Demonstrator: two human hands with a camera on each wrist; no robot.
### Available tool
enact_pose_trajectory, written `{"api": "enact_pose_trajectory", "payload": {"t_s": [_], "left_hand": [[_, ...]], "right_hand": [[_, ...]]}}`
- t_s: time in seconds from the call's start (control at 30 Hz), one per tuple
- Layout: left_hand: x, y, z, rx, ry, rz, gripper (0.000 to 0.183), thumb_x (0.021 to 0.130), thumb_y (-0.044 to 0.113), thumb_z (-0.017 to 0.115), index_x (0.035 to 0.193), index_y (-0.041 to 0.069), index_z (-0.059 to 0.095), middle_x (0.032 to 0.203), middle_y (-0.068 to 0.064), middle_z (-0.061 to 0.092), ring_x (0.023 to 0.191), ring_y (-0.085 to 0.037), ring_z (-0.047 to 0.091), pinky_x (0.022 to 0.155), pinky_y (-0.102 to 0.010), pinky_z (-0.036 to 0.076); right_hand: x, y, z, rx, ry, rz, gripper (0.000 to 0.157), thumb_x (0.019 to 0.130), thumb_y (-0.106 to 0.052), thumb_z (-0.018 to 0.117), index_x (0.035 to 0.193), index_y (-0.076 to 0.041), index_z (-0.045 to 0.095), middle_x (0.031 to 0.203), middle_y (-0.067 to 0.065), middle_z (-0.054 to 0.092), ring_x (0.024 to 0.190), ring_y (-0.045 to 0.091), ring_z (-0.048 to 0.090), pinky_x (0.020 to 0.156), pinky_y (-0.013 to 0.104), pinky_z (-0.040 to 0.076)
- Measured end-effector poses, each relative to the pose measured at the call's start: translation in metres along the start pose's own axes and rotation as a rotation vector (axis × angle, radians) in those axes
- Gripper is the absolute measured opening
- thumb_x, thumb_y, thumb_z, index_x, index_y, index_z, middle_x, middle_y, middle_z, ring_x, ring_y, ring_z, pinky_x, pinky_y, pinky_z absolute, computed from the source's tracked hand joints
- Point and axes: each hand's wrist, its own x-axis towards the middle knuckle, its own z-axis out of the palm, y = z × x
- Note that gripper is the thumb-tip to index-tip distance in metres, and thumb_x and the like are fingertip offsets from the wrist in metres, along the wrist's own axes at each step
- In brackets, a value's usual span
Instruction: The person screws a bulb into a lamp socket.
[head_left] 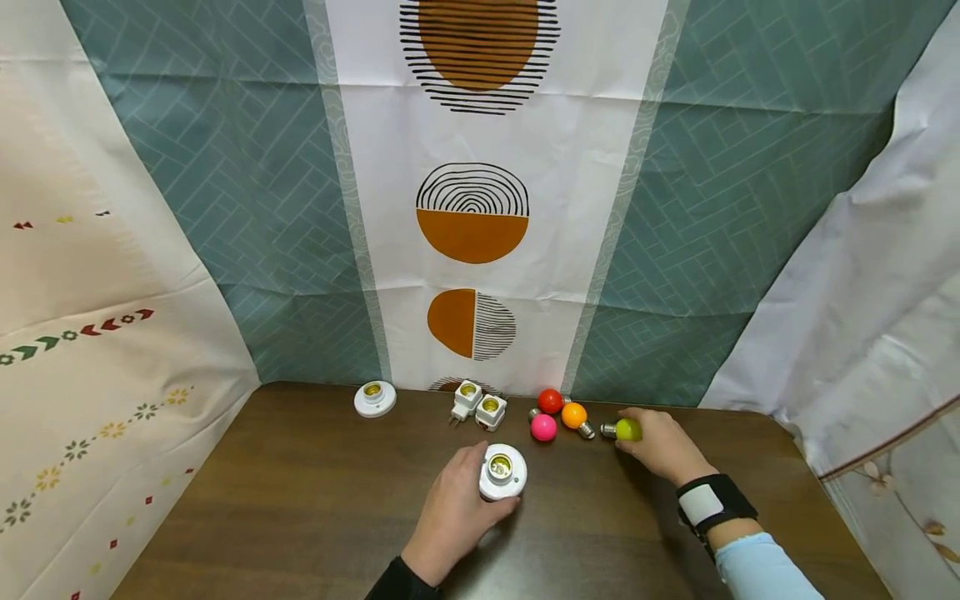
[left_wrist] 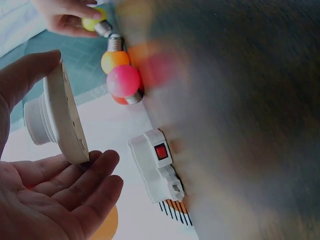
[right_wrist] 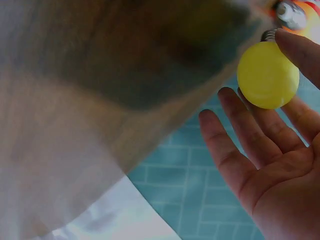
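Observation:
My left hand (head_left: pixel 454 510) grips a white round lamp socket (head_left: pixel 513 487) by its rim, thumb on one side and fingers on the other. In the left wrist view the socket (left_wrist: pixel 66 115) is seen edge-on, held over the table. To the right, my right hand (head_left: pixel 662 446) pinches a yellow light bulb (head_left: pixel 629 430), its metal screw base pointing left. The right wrist view shows this bulb (right_wrist: pixel 268 76) between thumb and fingers. Just left of it lie an orange bulb (head_left: pixel 573 415), a pink bulb (head_left: pixel 543 427) and a red bulb (head_left: pixel 550 401).
Two white plug-in sockets (head_left: pixel 491 412) stand side by side near the table's back edge; one has a red switch (left_wrist: pixel 161 151). Further left lies another white round socket (head_left: pixel 375 400). A patterned cloth (head_left: pixel 480 133) hangs behind the brown table (head_left: pixel 300 492), with pale cloths at both sides.

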Motion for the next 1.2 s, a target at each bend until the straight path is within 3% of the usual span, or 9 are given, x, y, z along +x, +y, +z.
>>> {"api": "enact_pose_trajectory", "payload": {"t_s": [0.27,0.57,0.7,0.87,0.97,1.07,1.2], "left_hand": [[0.001,-0.001,-0.001,-0.040,0.015,0.006,0.079,0.063,0.044,0.081,0.127,0.010,0.048,0.112,0.002,0.054,0.094,-0.010,0.051,0.081,-0.033,0.044],[0.003,0.000,0.012,-0.093,-0.003,0.027,0.074,0.062,0.041,0.083,0.122,0.012,0.051,0.109,0.005,0.054,0.093,-0.009,0.051,0.081,-0.029,0.044],[0.004,0.001,0.010,-0.092,0.011,0.028,0.074,0.062,0.041,0.083,0.122,0.011,0.052,0.110,0.004,0.054,0.094,-0.009,0.051,0.082,-0.029,0.044],[0.007,0.004,0.010,-0.079,-0.005,0.018,0.074,0.063,0.042,0.082,0.122,0.012,0.052,0.111,0.005,0.054,0.095,-0.009,0.051,0.082,-0.029,0.043],[0.009,0.006,0.012,-0.066,-0.018,0.013,0.073,0.062,0.043,0.082,0.122,0.012,0.053,0.110,0.005,0.054,0.095,-0.008,0.051,0.082,-0.029,0.044],[0.011,0.008,0.014,-0.067,-0.031,0.007,0.073,0.061,0.042,0.083,0.121,0.012,0.053,0.109,0.005,0.054,0.092,-0.008,0.051,0.081,-0.029,0.044],[0.013,0.011,0.016,-0.076,-0.048,-0.004,0.073,0.061,0.042,0.083,0.120,0.012,0.053,0.107,0.006,0.054,0.089,-0.007,0.051,0.079,-0.028,0.044]], "right_hand": [[-0.004,-0.014,-0.021,0.099,0.117,-0.019,0.054,0.075,-0.027,0.076,0.117,-0.005,0.051,0.110,0.013,0.058,0.082,0.019,0.054,0.073,0.036,0.047],[-0.020,-0.046,-0.042,0.117,0.144,-0.047,0.046,0.073,-0.027,0.078,0.109,-0.010,0.055,0.095,0.003,0.059,0.074,0.016,0.051,0.065,0.030,0.046],[-0.021,-0.064,-0.049,0.146,0.144,-0.097,0.043,0.074,-0.025,0.077,0.111,-0.014,0.060,0.098,0.001,0.059,0.077,0.017,0.052,0.067,0.029,0.047],[-0.025,-0.082,-0.051,0.182,0.129,-0.136,0.042,0.073,-0.020,0.077,0.114,-0.016,0.064,0.109,0.001,0.059,0.089,0.016,0.053,0.074,0.032,0.048],[-0.027,-0.091,-0.050,0.212,0.130,-0.144,0.051,0.071,-0.019,0.079,0.119,-0.014,0.061,0.113,0.002,0.059,0.093,0.016,0.054,0.079,0.034,0.048],[-0.029,-0.098,-0.049,0.255,0.147,-0.147,0.058,0.068,-0.018,0.082,0.120,-0.011,0.056,0.113,0.002,0.059,0.092,0.015,0.054,0.079,0.033,0.048],[-0.031,-0.108,-0.047,0.326,0.159,-0.158,0.055,0.063,-0.018,0.084,0.112,-0.015,0.057,0.105,-0.005,0.059,0.086,0.012,0.055,0.076,0.030,0.048]]}}
